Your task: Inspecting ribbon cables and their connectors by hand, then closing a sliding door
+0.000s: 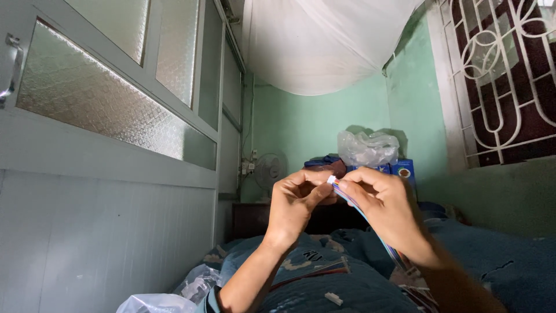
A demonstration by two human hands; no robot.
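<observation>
Head view showed the left hand [298, 200] and right hand [379, 203] raised together, fingertips pinched on a small white connector [331, 180] ending a limp, light multicoloured ribbon cable [370, 229], probably best gripped by its rigid plastic housing.

Two hands hold a small white connector with coloured wires

The left hand [295, 203] and the right hand [379, 200] meet in the middle, fingertips pinching the white connector [331, 180]. The flat coloured wires [370, 229] run from it down under the right wrist. Below lies a blue blanket [492, 266]; a clear plastic bag [197, 284] is near the left forearm.
</observation>
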